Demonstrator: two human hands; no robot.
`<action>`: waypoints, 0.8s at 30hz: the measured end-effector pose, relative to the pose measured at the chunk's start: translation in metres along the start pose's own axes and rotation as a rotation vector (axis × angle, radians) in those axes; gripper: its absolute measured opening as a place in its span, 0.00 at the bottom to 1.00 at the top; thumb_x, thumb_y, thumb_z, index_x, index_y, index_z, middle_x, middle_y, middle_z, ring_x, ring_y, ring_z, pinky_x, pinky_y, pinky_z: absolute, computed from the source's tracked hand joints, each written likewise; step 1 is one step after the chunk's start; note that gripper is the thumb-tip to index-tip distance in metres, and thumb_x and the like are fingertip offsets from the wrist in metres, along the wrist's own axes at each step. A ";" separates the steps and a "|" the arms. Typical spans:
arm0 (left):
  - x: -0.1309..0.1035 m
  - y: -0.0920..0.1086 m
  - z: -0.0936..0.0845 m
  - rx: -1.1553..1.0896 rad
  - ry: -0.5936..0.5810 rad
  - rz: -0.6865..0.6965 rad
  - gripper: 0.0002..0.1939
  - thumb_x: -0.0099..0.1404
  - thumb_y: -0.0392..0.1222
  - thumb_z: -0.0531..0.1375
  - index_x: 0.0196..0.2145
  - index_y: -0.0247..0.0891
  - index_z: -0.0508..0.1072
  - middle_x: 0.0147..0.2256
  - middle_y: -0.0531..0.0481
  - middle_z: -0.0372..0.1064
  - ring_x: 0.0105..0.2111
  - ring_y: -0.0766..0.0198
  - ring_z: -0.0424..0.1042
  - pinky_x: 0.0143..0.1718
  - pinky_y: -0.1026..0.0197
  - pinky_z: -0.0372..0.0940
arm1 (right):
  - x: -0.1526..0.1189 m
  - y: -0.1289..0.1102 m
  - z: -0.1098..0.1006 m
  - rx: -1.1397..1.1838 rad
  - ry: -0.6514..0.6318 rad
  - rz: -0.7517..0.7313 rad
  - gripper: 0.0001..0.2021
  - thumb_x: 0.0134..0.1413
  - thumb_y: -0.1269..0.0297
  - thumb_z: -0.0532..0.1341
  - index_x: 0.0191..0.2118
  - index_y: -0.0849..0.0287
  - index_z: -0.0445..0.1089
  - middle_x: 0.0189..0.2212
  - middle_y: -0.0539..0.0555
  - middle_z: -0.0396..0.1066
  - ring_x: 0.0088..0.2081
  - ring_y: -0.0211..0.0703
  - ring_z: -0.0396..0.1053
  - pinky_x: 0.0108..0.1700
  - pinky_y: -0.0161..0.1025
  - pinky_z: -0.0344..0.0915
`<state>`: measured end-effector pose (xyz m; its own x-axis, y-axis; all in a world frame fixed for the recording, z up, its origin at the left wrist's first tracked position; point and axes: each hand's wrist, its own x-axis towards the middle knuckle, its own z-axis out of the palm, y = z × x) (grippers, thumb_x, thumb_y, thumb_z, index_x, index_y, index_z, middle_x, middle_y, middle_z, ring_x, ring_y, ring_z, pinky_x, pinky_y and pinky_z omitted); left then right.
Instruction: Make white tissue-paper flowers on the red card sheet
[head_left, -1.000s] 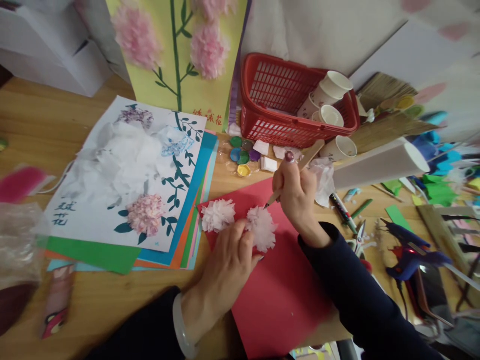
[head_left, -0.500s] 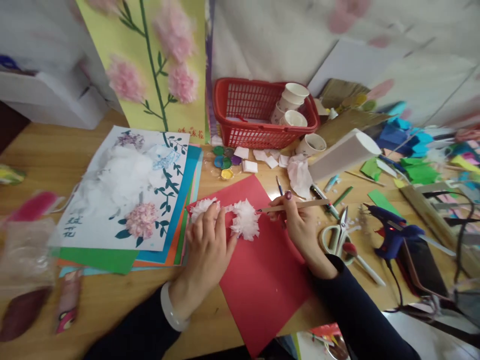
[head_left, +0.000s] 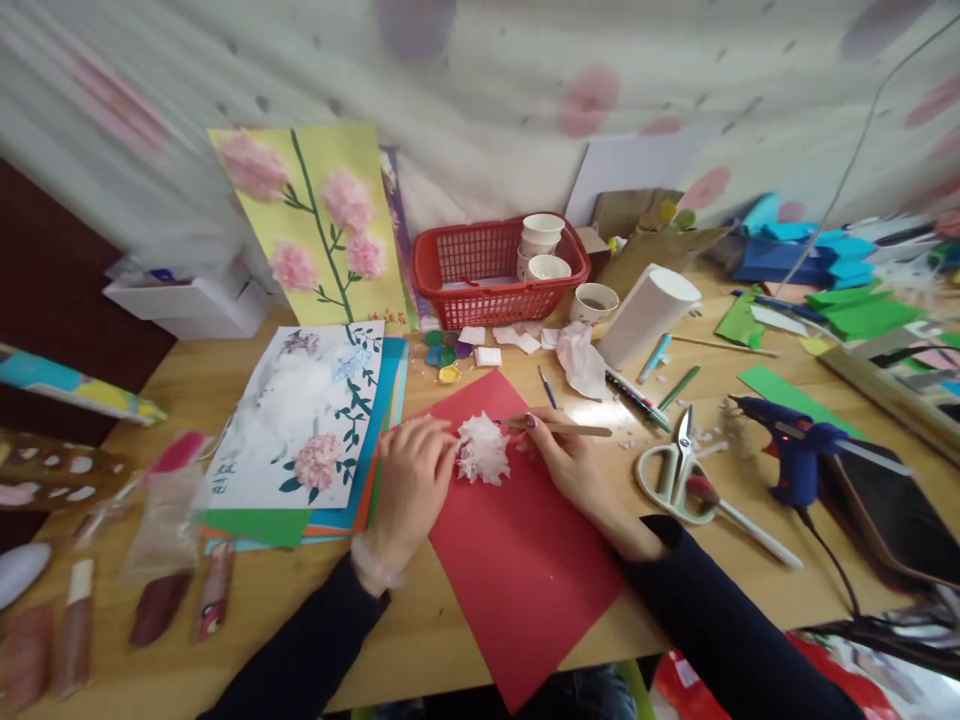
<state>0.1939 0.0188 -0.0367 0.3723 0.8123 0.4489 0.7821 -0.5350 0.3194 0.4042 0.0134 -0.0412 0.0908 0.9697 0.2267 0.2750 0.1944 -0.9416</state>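
A fluffy white tissue-paper flower (head_left: 483, 450) lies on a sheet of red paper (head_left: 517, 580). Just left of the flower, my left hand (head_left: 415, 475) rests over the sheet's left part, fingers bent and side by side with no firm grip showing; what lies beneath is hidden. On the other side, my right hand (head_left: 574, 475) pinches a flat wooden craft stick (head_left: 581, 430). The stick's far tip is close to the flower's right edge; whether it touches is unclear.
Scissors (head_left: 671, 475), a blue glue gun (head_left: 795, 450) and a phone (head_left: 892, 510) lie at the right. A red basket (head_left: 499, 300) with paper cups stands behind. Left are a flower picture (head_left: 262, 420) on coloured sheets. A paper roll (head_left: 649, 315) stands behind the scissors.
The view has shifted, showing more of the desk's left. My left fingers now cover the second white flower seen earlier. The craft stick has turned slightly in my right hand.
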 end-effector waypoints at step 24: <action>-0.035 0.012 0.013 -0.214 -0.034 0.178 0.17 0.68 0.27 0.49 0.36 0.34 0.77 0.48 0.45 0.77 0.50 0.53 0.74 0.51 0.51 0.71 | 0.023 -0.010 0.015 -0.285 -0.234 0.026 0.20 0.70 0.59 0.48 0.26 0.55 0.65 0.21 0.51 0.64 0.26 0.41 0.64 0.31 0.41 0.62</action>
<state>0.1972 -0.0130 -0.0592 0.5139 0.7064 0.4867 0.5809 -0.7040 0.4085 0.3887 0.0356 -0.0304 -0.1107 0.9878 0.1092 0.5345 0.1518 -0.8314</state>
